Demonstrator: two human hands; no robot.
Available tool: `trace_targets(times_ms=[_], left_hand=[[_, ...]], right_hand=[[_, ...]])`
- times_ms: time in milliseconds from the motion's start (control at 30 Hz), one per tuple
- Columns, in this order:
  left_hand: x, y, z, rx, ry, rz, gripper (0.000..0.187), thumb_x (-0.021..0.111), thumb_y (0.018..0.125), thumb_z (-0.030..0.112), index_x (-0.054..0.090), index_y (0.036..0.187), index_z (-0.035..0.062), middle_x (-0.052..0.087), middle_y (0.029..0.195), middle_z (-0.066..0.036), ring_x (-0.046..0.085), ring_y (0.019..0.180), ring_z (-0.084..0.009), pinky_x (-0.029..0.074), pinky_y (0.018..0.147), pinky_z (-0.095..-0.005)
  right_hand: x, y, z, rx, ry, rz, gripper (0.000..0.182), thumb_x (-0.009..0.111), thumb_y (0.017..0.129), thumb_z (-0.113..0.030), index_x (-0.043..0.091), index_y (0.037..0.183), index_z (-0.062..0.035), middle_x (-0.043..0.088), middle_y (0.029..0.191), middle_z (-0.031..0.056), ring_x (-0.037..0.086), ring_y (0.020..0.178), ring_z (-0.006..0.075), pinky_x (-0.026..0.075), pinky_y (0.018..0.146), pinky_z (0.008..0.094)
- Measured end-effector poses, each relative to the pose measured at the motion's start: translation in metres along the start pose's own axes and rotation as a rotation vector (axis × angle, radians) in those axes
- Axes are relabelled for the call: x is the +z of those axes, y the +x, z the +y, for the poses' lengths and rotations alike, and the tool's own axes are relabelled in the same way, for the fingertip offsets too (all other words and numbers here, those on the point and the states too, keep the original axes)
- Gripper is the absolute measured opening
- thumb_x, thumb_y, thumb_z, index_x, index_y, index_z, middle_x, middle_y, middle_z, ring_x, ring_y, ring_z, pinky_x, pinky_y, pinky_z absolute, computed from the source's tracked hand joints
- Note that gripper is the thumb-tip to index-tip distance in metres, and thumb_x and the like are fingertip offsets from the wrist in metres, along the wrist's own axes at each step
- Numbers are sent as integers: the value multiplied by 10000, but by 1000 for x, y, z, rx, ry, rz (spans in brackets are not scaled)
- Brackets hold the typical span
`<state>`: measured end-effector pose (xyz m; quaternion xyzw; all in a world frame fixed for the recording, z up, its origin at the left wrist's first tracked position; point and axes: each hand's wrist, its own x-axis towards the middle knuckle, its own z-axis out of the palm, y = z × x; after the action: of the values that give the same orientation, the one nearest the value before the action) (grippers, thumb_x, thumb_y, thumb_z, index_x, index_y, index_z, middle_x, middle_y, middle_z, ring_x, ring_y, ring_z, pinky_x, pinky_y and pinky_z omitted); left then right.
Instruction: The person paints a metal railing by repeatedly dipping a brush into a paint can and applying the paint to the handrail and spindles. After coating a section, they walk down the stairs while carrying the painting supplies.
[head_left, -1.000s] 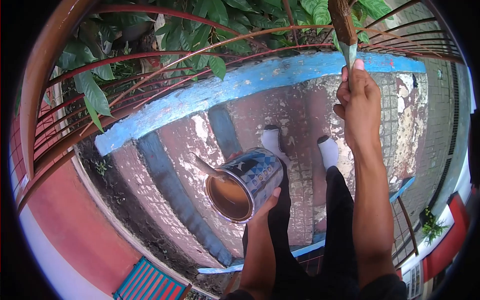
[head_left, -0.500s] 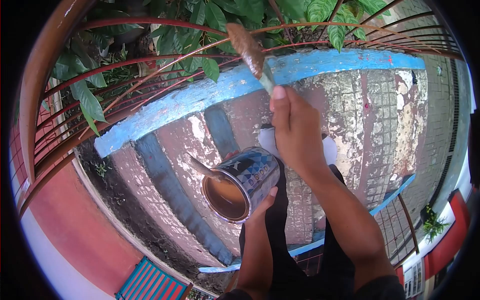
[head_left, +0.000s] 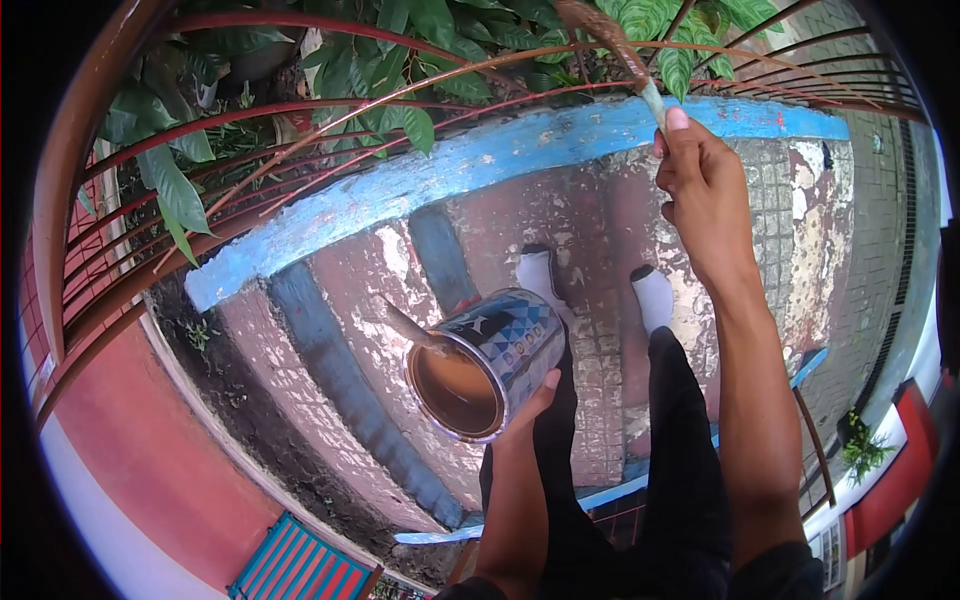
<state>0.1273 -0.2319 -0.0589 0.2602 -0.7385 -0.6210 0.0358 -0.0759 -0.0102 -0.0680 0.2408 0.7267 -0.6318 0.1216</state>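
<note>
My left hand (head_left: pixel 530 400) is wrapped round a paint can (head_left: pixel 515 335) with a blue patterned label. The can tilts toward me, showing brown paint (head_left: pixel 455 390) inside, and a stick (head_left: pixel 405 325) leans out over its rim. Up at the right, my right hand (head_left: pixel 705 190) grips a paintbrush (head_left: pixel 630 65) by its pale handle, fingers closed. Brown paint coats the bristles, which overlap the thin brown metal rail (head_left: pixel 520 57) at the top of the view.
Leafy plants (head_left: pixel 430 40) grow behind the curved railing. A blue-painted ledge (head_left: pixel 460 160) runs below it, beside worn, peeling steps (head_left: pixel 590 210) where my feet stand in white and black footwear (head_left: pixel 655 298). At lower left is a teal slatted piece (head_left: pixel 300 560).
My right hand has swung to the right and slightly up with the paintbrush, uncovering my feet. The left hand and paint can have barely moved.
</note>
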Motion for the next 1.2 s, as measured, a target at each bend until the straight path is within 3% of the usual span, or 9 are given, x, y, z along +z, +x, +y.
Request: trace_targets(times_ms=[233, 333, 400, 433, 667, 767, 933, 1033, 1200], left_hand=[[-5, -2, -2, -10, -24, 18, 1245, 991, 688, 410, 280, 1633, 19, 465, 1523, -154, 524, 1405, -318, 483, 1174, -440], [-5, -3, -4, 17, -25, 24, 1244, 989, 686, 400, 277, 1634, 22, 463, 1522, -148, 524, 1404, -316, 485, 1175, -439], [-3, -2, -4, 34, -31, 23, 1244, 987, 685, 393, 274, 1635, 23, 460, 1526, -146, 521, 1406, -315, 486, 1175, -439], [-3, -2, -2, 23, -33, 9, 1248, 988, 685, 392, 270, 1637, 23, 455, 1532, -143, 517, 1411, -313, 481, 1180, -440], [-4, -4, -4, -25, -27, -19, 1271, 994, 691, 411, 249, 1646, 25, 442, 1549, -144, 493, 1438, -308, 454, 1202, -445], [0, -2, 1, -7, -15, -34, 1275, 989, 696, 429, 243, 1648, 24, 439, 1552, -150, 486, 1447, -308, 452, 1203, -445], [-1, -1, -4, 35, 11, -41, 1275, 984, 702, 452, 242, 1645, 25, 438, 1547, -152, 485, 1444, -318, 446, 1206, -456], [-3, -4, -3, 17, 14, -35, 1275, 982, 703, 464, 241, 1644, 25, 438, 1544, -152, 486, 1442, -324, 439, 1210, -462], [1, 2, -2, 65, 8, -36, 1280, 982, 700, 472, 240, 1642, 27, 439, 1540, -152, 484, 1441, -323, 427, 1218, -467]], right_hand=[[28, -5, -1, 179, 306, -29, 519, 447, 1180, -533, 610, 968, -89, 459, 719, -58, 373, 607, 54, 316, 531, 246], [65, -6, 0, 165, 462, 4, 541, 429, 1189, -499, 619, 938, -60, 518, 686, 6, 482, 594, 116, 381, 524, 326], [87, -17, 2, -22, 156, 61, 563, 402, 1197, -457, 618, 907, -25, 587, 672, 114, 575, 602, 256, 461, 587, 422], [90, -21, 2, -64, 45, 79, 570, 392, 1197, -422, 625, 897, 3, 628, 696, 207, 637, 657, 400, 498, 677, 495], [88, -46, 16, -292, -163, -23, 541, 421, 1191, -410, 653, 936, 7, 660, 722, 227, 682, 719, 467, 493, 682, 515], [66, -21, 5, -229, -166, -69, 534, 434, 1186, -415, 672, 967, 8, 649, 713, 230, 665, 683, 434, 482, 657, 486], [7, 17, 7, -71, -30, -131, 575, 487, 1164, -513, 661, 959, -4, 574, 666, 76, 518, 600, 165, 418, 578, 384], [-3, 6, 8, 23, 6, -86, 572, 488, 1163, -538, 643, 934, -37, 518, 678, -6, 445, 613, 87, 367, 536, 321], [-6, 0, 14, 137, 212, 21, 519, 473, 1175, -520, 621, 969, -67, 457, 693, -44, 354, 585, 57, 291, 505, 246]])
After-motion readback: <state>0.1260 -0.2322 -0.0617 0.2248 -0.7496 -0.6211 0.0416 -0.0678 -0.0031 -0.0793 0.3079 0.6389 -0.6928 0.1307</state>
